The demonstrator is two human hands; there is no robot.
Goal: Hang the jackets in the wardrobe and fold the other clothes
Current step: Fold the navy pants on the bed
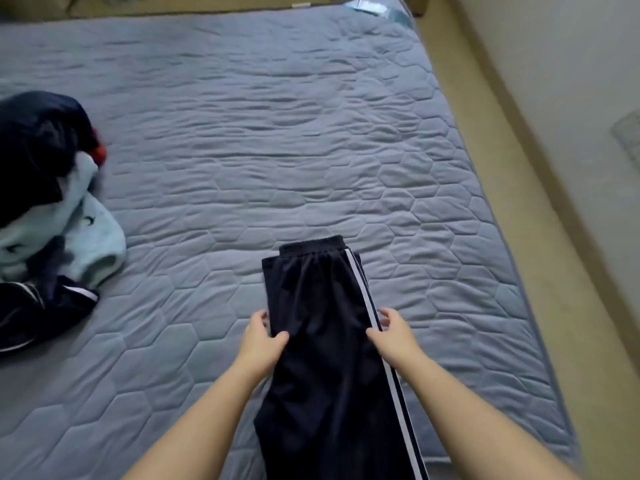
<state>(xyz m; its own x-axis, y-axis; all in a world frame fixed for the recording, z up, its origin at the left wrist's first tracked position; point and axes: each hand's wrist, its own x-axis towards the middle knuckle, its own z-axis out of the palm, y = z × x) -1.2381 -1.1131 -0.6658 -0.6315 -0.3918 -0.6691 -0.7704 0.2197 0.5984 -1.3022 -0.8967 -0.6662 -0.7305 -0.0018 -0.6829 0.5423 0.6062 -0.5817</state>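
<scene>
Dark navy track trousers (318, 306) with a white side stripe lie lengthwise on the grey quilted mattress (277, 133), waistband away from me, legs folded together and running off the near edge. My left hand (261, 341) pinches the trousers' left edge, thumb on top of the cloth. My right hand (393, 332) pinches the right edge at the stripe, thumb on top as well. A heap of other clothes (45, 202) sits at the left: a dark garment, a light blue fleece piece, and a dark piece with white trim.
The mattress lies in a tan wooden frame (485, 168) along the right side. Beyond it is pale floor (571, 81). Most of the mattress surface beyond the trousers is bare quilting.
</scene>
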